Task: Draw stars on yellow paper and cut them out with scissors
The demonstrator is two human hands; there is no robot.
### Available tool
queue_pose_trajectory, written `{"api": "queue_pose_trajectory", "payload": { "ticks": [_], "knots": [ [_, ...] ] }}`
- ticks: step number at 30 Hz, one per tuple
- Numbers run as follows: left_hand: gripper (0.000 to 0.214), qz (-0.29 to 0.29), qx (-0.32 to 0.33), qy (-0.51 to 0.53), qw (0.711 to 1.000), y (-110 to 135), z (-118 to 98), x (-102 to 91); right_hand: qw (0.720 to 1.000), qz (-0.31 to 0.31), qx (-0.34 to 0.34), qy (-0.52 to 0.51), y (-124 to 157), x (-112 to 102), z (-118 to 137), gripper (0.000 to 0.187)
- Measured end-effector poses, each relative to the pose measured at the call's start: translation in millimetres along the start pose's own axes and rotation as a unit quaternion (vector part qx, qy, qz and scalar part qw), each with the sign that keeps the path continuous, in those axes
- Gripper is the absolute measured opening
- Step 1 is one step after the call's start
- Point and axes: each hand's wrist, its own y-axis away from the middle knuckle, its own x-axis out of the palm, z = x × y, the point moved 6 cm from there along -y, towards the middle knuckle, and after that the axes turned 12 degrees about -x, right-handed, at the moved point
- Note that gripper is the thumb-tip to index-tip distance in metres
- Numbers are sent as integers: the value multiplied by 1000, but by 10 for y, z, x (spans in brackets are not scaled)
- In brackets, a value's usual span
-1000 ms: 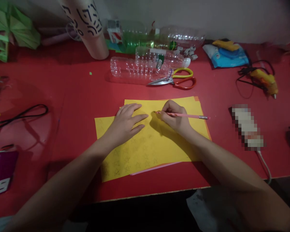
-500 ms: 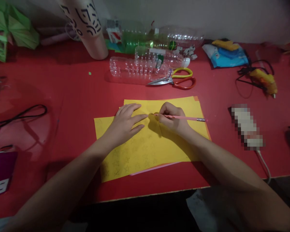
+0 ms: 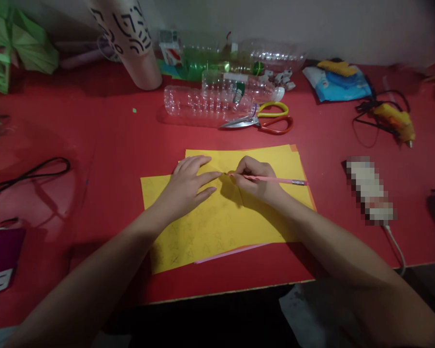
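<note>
A yellow paper sheet (image 3: 224, 222) with several pencilled star shapes lies on the red table (image 3: 112, 154), over an orange sheet and a pink one. My left hand (image 3: 188, 186) lies flat on the yellow sheet, fingers spread. My right hand (image 3: 255, 181) is closed round a pink pencil (image 3: 279, 181), whose tip touches the paper just right of my left fingertips.
Scissors (image 3: 264, 121) with yellow and red handles lie behind the paper, beside several clear plastic bottles (image 3: 206, 101). A patterned tube (image 3: 134, 41) stands at the back left. A glue gun (image 3: 395, 121) and a power strip (image 3: 369, 191) lie to the right. Black cable (image 3: 29, 174) lies left.
My right hand has slid a little left and toward me with the pencil, its tip now closer to my left fingers. My left hand has stayed put.
</note>
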Motion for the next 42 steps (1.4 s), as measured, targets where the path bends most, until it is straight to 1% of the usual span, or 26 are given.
{"api": "queue_pose_trajectory", "payload": {
  "ticks": [5, 8, 10, 13, 16, 19, 22, 24, 27, 31, 36, 42],
  "knots": [
    [33, 2, -3, 2, 1000, -4, 1, 1, 1000, 5, -1, 5, 5, 9, -13, 16],
    [33, 2, -5, 4, 1000, -3, 6, 10, 1000, 0, 5, -12, 3, 5, -22, 17],
    [33, -3, -1, 4, 1000, 2, 10, 14, 998, -19, 31, -42, -1, -16, -54, 18],
    [33, -14, 7, 4, 1000, 14, 18, 23, 988, -69, 80, -111, -3, -66, -130, 21],
    [33, -29, 12, -9, 999, 21, 29, 23, 982, -90, 97, -138, 3, -94, -164, 21],
    [31, -58, 6, -38, 998, 19, 37, -19, 987, -75, 71, -120, 17, -89, -120, 14],
    [31, -69, -1, -43, 997, 17, 31, -68, 993, -33, 51, -105, 40, -39, -69, 10],
    [30, -60, 6, -28, 998, 19, 7, -83, 994, -13, 57, -97, 46, -12, -60, 10],
    [28, -33, 13, -8, 999, 24, -28, -73, 995, -15, 62, -83, 26, -11, -54, 14],
    [27, -10, 3, -7, 1000, 18, -38, -55, 996, -2, 56, -66, -7, 0, -45, 12],
    [28, 5, -1, -9, 1000, 3, -32, -56, 996, 2, 55, -63, -4, 2, -50, 12],
    [27, 8, -4, 1, 1000, 1, -23, -55, 995, 10, 62, -71, 11, 16, -64, 13]
  ]
}}
